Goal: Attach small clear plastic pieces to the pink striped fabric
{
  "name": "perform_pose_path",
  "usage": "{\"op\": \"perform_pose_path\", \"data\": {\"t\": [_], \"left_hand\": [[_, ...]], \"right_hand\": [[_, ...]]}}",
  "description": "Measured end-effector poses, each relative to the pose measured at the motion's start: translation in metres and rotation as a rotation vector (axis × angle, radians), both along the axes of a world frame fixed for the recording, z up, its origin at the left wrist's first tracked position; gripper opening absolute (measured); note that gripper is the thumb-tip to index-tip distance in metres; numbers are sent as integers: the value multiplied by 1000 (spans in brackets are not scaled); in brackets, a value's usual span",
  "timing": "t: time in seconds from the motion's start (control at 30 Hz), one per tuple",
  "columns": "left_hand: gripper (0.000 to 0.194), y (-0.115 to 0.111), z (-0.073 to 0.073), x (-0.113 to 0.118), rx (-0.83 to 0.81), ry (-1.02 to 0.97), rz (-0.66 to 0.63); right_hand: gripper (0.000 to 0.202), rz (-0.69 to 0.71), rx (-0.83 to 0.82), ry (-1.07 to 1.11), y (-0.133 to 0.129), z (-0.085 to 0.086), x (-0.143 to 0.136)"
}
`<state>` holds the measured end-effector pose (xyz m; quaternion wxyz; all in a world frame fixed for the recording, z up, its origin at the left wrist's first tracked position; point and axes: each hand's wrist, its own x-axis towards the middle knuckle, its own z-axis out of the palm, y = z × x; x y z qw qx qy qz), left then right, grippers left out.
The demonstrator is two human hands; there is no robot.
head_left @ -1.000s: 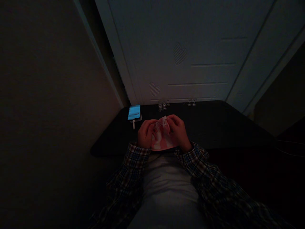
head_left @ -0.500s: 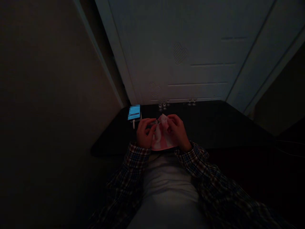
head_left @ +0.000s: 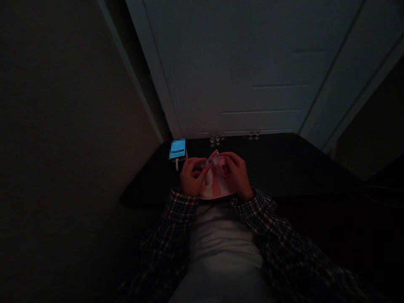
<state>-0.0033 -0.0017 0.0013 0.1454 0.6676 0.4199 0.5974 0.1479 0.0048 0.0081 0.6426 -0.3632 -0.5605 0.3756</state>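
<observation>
A pink and white cloth (head_left: 217,187) hangs between my two hands at the near edge of the dark table. My left hand (head_left: 192,176) is closed in a pinch on a small clear glass (head_left: 208,163), which looks like the little glasses standing farther back. Thumb and fingers of my right hand (head_left: 237,171) grip the cloth, whose upper part is bunched up against the glass. Dim light hides the exact outline of the glass.
On the black table (head_left: 284,168), a lit phone (head_left: 177,148) with a white cable lies at the back left. Several small glasses (head_left: 215,139) stand behind my hands, and more glasses (head_left: 254,135) are farther right, near the white panel (head_left: 268,97).
The fingers of my right hand have shifted slightly up and right, and the bunched top of the cloth has changed shape. My left hand has barely moved.
</observation>
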Motion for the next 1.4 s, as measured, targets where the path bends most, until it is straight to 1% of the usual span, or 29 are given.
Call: {"op": "perform_pose_path", "data": {"t": [0.2,0.33,0.43,0.73,0.93,1.1,1.27,1.4], "left_hand": [[27,1,-2,0,-38,-18,-19],[27,2,-2,0,-48,-10,-26],[26,2,-2,0,-43,-5,-23],[26,3,-2,0,-35,10,-29],[25,2,0,0,-38,25,-21],[24,2,-1,0,-14,16,0],[24,3,-3,-1,12,7,38],[24,2,-2,-2,19,22,50]], "right_hand": [[25,-8,17,-50,2,-3,1],[21,-16,5,21,2,-2,-1],[22,-2,-20,81,2,-3,-3],[21,-14,-42,9,5,-6,-2],[27,-30,-56,50,5,-8,-3],[20,-32,-31,-41,6,-8,-2],[24,-86,34,-133,9,-11,2],[24,-44,28,-136,7,-11,1]]}}
